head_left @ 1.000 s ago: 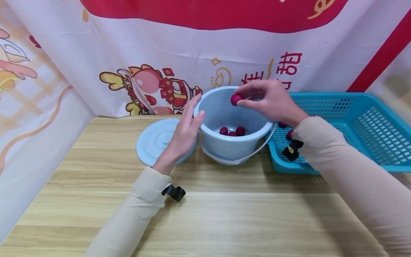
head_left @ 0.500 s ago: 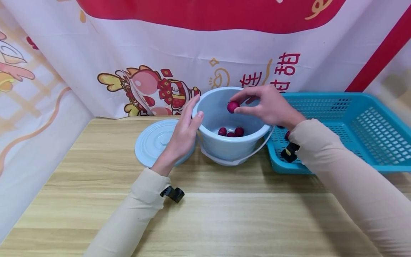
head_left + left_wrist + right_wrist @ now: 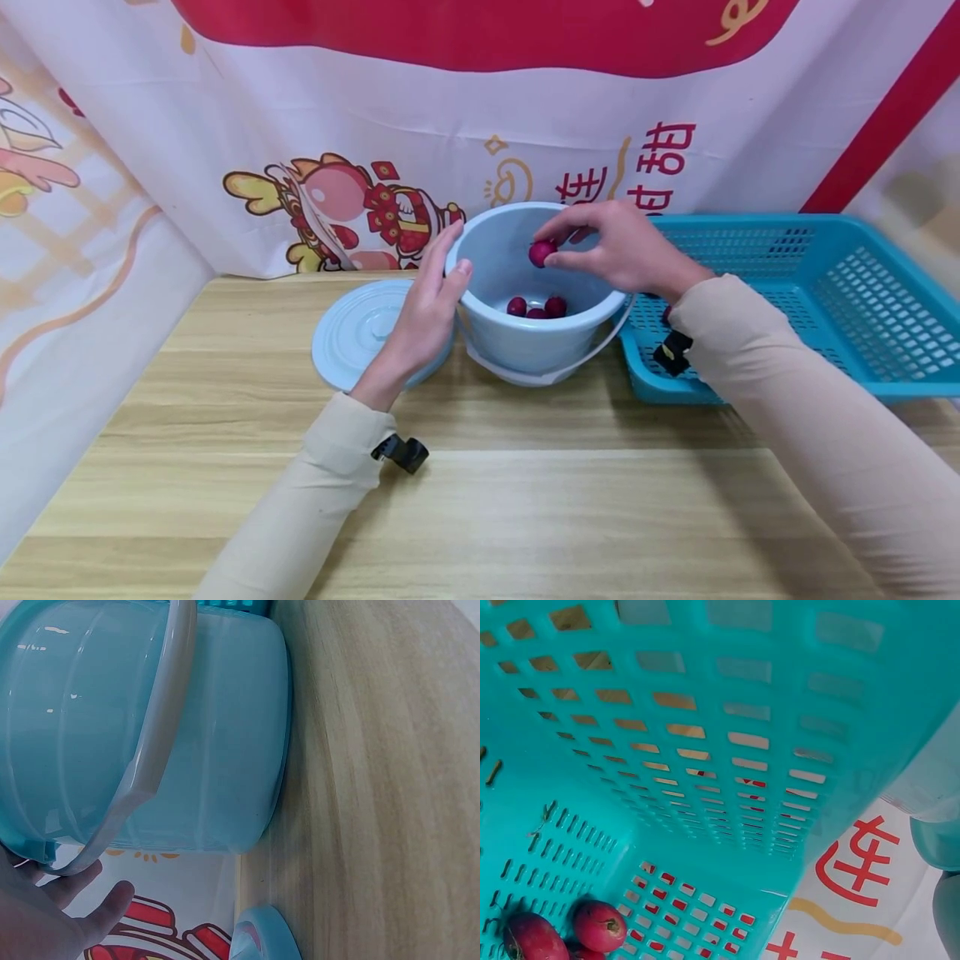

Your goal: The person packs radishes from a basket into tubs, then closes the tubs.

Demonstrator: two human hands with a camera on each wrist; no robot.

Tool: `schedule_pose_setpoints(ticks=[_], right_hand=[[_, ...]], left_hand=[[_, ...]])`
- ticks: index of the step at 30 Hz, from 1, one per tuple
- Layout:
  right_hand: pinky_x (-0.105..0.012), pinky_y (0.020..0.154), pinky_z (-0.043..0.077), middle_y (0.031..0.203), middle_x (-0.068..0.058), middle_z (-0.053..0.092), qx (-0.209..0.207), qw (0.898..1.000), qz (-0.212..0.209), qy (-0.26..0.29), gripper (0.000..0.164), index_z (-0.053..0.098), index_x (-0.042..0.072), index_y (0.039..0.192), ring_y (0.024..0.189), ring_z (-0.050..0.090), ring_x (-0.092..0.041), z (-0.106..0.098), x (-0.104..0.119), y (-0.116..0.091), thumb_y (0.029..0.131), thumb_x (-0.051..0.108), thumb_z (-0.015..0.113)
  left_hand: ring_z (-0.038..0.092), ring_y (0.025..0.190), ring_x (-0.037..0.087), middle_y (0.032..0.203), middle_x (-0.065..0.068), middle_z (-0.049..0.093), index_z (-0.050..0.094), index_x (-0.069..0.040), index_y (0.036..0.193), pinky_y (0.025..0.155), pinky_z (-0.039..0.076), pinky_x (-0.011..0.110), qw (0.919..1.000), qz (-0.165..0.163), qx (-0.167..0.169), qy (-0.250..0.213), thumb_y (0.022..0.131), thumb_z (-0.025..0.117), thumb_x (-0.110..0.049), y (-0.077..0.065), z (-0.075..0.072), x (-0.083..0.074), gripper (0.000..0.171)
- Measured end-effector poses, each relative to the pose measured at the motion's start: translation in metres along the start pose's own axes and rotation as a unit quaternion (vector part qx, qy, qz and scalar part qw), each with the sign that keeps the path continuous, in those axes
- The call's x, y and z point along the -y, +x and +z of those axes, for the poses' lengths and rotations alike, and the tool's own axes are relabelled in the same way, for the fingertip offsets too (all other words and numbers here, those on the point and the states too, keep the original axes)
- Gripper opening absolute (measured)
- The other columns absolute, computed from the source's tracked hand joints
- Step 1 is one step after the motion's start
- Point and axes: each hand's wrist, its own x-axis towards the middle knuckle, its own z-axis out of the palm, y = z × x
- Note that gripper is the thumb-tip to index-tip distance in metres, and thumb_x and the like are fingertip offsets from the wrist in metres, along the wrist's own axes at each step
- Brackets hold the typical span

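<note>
In the head view my right hand point(image 3: 626, 250) pinches a red radish point(image 3: 542, 252) between thumb and fingers, inside the mouth of a light-blue bucket point(image 3: 532, 333). Several more radishes point(image 3: 555, 307) lie on the bucket's floor. My left hand point(image 3: 420, 317) rests against the bucket's left side, fingers fairly straight and the thumb at the rim. In the left wrist view those fingers point(image 3: 109, 911) touch the bucket beside its pale handle point(image 3: 154, 742). The right wrist view looks into a teal basket with a few radishes point(image 3: 600, 926); the right hand's grip is out of that view.
A light-blue lid point(image 3: 352, 333) lies on the wooden table point(image 3: 480, 500), left of the bucket and partly under the left hand. The teal perforated basket point(image 3: 862, 250) stands close on the bucket's right. A printed cloth point(image 3: 420, 100) hangs behind.
My right hand has lowered the radish a little and shifted it left, deeper into the bucket's mouth. My left hand stays against the bucket. The head view has shifted slightly.
</note>
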Motion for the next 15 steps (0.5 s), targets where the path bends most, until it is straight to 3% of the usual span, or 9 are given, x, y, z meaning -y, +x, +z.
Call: schedule_pose_setpoints(ticks=[10,15], right_hand=[[-0.047,0.098,0.051,0.117,-0.002,0.071,0.009,1.000,-0.004,-0.002,0.037,0.071,0.020,0.120,0.111,0.062,-0.024,-0.0008,-0.0017,-0.0003,0.084,0.023,0.079],[-0.045,0.097,0.052,0.117,-0.002,0.070,0.006,1.000,-0.005,0.008,0.038,0.071,0.020,0.120,0.111,0.062,-0.024,-0.0009,-0.0028,0.0009,0.083,0.024,0.079]], left_hand=[[0.015,0.151,0.008,0.162,-0.021,0.011,0.018,-0.036,0.157,0.120,0.028,0.047,1.0000,0.000,0.000,0.000,0.104,0.035,-0.048,0.0002,0.0015,0.0000,0.057],[0.016,0.150,0.008,0.162,-0.020,0.012,0.019,-0.030,0.158,0.120,0.028,0.047,1.0000,0.006,-0.004,-0.004,0.104,0.035,-0.048,0.0002,0.0008,0.0004,0.059]])
